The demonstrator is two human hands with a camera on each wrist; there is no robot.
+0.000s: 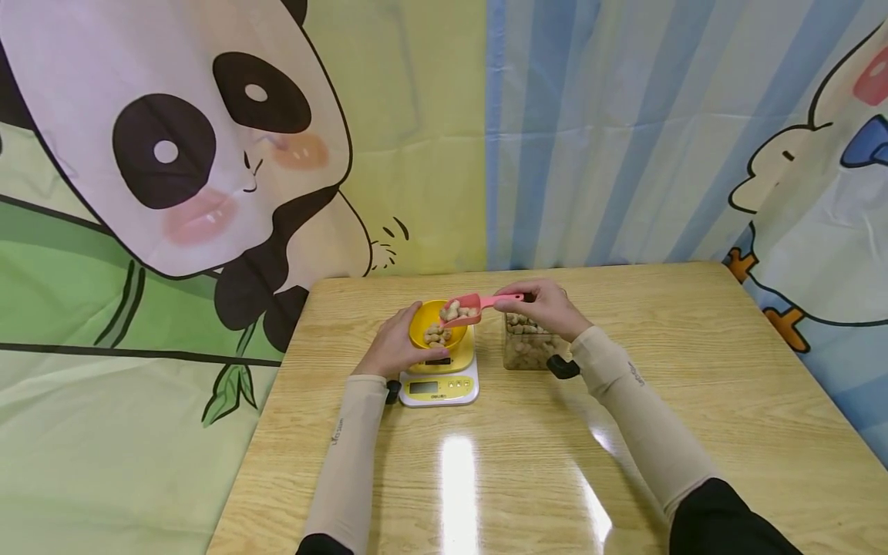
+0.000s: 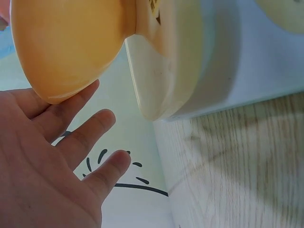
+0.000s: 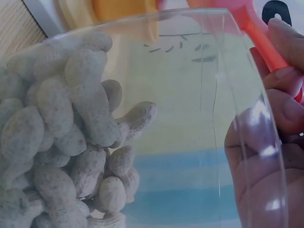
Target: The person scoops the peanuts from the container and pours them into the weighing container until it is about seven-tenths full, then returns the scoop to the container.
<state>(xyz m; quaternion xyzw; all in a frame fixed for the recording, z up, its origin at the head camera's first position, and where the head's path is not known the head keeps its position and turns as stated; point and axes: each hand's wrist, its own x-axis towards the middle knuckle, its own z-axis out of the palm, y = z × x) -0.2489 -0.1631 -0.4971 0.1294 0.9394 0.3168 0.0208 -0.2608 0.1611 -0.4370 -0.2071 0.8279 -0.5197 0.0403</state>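
A yellow bowl (image 1: 417, 333) with some peanuts (image 1: 436, 334) in it sits on a yellow and white kitchen scale (image 1: 440, 391). My left hand (image 1: 396, 344) holds the bowl's left side, thumb on the near side. In the left wrist view, fingers (image 2: 78, 102) touch the bowl (image 2: 71, 47) while others spread free below it. My right hand (image 1: 544, 306) pinches the handle of a pink scoop (image 1: 473, 303), which carries peanuts over the bowl's right rim. In the right wrist view, the scoop's handle (image 3: 266, 45) shows between thumb and fingers, behind clear plastic.
A clear plastic box (image 1: 525, 356) of peanuts (image 3: 57, 109) stands right of the scale, under my right wrist. The wooden table's (image 1: 513, 455) back edge meets a printed curtain (image 1: 430, 154) with a panda and stripes.
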